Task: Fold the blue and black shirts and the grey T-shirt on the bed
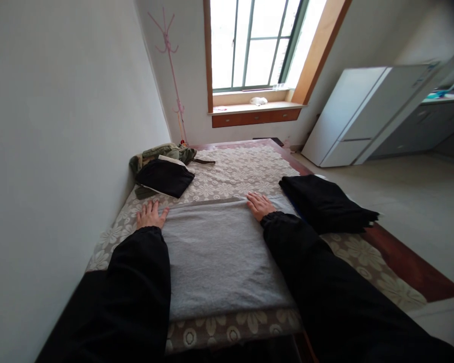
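A grey cloth garment (219, 257), laid out flat in a rough rectangle, covers the near part of the table. My left hand (151, 215) rests at its far left corner, palm down with the fingers spread. At the far edge, toward the right, my right hand (260, 204) lies flat on the cloth with its fingers stretched out. Neither hand grips anything. Black sleeves cover both forearms and hide part of the garment's sides.
The table wears a floral lace tablecloth (245, 166). A folded black pile of clothes (325, 204) sits at the right edge. Against the left wall lie a black folded item (165, 176) and a green bag (166, 150). Beyond stand a pink coat rack (173, 65) and a white fridge (353, 116).
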Demonstrator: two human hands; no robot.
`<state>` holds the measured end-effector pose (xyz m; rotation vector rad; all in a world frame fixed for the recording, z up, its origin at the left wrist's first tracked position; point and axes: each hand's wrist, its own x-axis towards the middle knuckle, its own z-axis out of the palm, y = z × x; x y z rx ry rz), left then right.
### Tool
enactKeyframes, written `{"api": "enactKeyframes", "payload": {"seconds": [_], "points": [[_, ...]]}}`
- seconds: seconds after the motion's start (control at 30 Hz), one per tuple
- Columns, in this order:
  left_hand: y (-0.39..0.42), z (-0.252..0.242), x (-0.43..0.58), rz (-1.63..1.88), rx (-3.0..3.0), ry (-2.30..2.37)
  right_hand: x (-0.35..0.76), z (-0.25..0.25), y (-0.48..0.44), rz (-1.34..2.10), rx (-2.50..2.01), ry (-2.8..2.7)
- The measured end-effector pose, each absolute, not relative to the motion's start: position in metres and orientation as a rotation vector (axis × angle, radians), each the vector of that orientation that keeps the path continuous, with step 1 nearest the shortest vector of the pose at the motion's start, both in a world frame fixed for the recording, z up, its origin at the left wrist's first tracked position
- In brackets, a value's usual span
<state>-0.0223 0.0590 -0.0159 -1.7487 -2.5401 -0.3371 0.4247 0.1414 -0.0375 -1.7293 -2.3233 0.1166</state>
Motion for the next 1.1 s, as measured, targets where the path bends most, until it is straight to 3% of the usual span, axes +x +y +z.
{"api": "enactKeyframes", "payload": {"seconds": [0.2, 0.37, 0.73, 0.83, 1.0, 1.1], "points": [[0.06, -0.016, -0.024, -0.382, -1.748, -2.557, 0.452, -0.027, 0.148, 0.076, -1.982, -1.863], [0.061, -0.015, -0.025, -0.42, -1.736, -2.572, 0.472, -0.021, 0.145, 0.034, -2.019, -1.792], [0.059, -0.01, -0.024, -0.424, -1.757, -2.589, 0.477, 0.014, 0.133, -0.147, -1.497, -1.697], [0.059, -0.009, -0.024, -0.419, -1.766, -2.595, 0.48, 0.034, 0.1, -0.014, -1.295, -1.668], [0.061, -0.011, -0.026, -0.426, -1.761, -2.603, 0.489, 0.047, 0.017, 0.515, -0.972, -2.013], [0.061, -0.011, -0.026, -0.443, -1.758, -2.593, 0.491, 0.048, 0.002, 0.64, -1.01, -2.098]]}}
